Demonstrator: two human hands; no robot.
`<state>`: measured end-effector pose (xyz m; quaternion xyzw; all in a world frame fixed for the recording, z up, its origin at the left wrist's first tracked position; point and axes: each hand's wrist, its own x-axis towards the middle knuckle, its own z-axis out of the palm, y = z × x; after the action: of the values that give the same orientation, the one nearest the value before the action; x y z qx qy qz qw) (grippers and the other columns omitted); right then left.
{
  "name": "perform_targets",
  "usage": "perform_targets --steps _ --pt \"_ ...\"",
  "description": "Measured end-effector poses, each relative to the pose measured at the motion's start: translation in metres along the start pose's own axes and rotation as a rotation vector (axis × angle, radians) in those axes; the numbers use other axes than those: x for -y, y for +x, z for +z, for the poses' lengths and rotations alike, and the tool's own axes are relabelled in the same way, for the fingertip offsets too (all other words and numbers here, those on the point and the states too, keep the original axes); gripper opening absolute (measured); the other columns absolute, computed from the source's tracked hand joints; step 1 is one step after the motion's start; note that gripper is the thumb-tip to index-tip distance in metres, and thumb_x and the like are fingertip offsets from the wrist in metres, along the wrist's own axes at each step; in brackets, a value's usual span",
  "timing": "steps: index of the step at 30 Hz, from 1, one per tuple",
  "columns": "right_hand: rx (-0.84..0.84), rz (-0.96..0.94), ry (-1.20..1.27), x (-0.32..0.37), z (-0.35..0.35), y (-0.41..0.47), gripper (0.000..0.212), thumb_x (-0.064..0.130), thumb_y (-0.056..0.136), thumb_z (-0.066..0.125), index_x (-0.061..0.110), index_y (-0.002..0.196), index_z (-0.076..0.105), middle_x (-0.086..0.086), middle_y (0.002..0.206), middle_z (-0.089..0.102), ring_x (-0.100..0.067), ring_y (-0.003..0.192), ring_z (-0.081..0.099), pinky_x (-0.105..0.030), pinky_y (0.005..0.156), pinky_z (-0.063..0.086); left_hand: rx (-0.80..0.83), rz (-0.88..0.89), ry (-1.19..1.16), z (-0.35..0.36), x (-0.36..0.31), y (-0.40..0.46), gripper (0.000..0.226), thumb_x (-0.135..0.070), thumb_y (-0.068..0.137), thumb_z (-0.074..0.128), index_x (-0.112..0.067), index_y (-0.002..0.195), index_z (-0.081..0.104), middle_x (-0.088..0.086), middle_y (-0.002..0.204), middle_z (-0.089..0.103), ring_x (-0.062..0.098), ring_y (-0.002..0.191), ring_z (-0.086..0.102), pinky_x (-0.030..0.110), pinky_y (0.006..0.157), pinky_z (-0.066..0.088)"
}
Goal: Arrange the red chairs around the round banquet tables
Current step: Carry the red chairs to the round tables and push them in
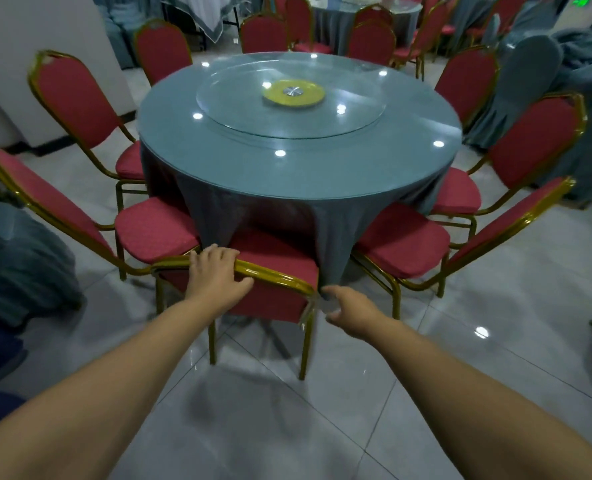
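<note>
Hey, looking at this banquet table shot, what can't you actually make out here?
- Head view: the table's legs, hidden by the tablecloth.
- Whether the right hand touches the near chair: blurred at the corner.
- Left hand fingertips, curled out of sight over the chair's top rail.
- The far chairs' seats, hidden behind the table.
- The green sign: too small to read.

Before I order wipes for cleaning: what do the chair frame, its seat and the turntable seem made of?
Chair frame: apparently gold-painted metal tube, glossy highlights. Seat: red woven fabric, matte, faintly patterned. Turntable: clear glass, tablecloth visible through it, reflecting ceiling lights.
</note>
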<state>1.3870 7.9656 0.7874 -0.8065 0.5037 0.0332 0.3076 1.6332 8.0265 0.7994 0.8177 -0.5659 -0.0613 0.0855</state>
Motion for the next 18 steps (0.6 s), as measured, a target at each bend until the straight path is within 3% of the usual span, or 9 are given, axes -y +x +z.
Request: perform_targets --steps 1,4,9,18 --pt "0.009 0.01 -0.027 -0.022 -0.009 -0.015 0.055 0.016 0.089 0.058 0.02 0.141 0.041 -0.007 0.14 0.048 -0.025 0.124 0.049 -0.034 0.102 0.041 0.005 0.041 -0.016 0.003 -0.028 -0.008 0.061 -0.046 0.083 0.058 -0.018 0.135 0.045 0.006 0.139 0.046 0.023 0.137 0.031 0.045 0.117 0.007" --pt "0.016 0.072 -0.084 -0.091 -0.042 -0.059 0.049 0.019 0.092 0.054 0.022 0.14 0.043 -0.003 0.143 0.046 -0.02 0.128 0.045 -0.029 0.103 0.036 0.122 0.23 -0.055 0.018 -0.118 -0.027 0.064 -0.046 0.086 0.056 -0.018 0.14 0.039 0.004 0.145 0.04 0.019 0.14 0.026 0.033 0.116 0.01" --pt "-0.052 0.176 -0.103 -0.179 -0.104 -0.114 0.041 0.019 0.093 0.051 0.022 0.133 0.052 -0.003 0.134 0.056 -0.02 0.12 0.054 -0.032 0.101 0.043 0.203 0.377 -0.032 0.039 -0.239 -0.037 0.064 -0.044 0.09 0.053 -0.018 0.144 0.032 0.001 0.15 0.033 0.016 0.144 0.016 0.031 0.115 0.013" --pt "-0.15 0.192 -0.002 -0.262 -0.162 -0.131 0.04 0.017 0.093 0.053 0.02 0.133 0.053 0.0 0.137 0.053 -0.016 0.126 0.048 -0.029 0.103 0.039 0.269 0.412 -0.043 0.059 -0.33 -0.016 0.059 -0.039 0.092 0.052 -0.017 0.144 0.034 0.002 0.15 0.035 0.018 0.143 0.02 0.033 0.115 0.021"
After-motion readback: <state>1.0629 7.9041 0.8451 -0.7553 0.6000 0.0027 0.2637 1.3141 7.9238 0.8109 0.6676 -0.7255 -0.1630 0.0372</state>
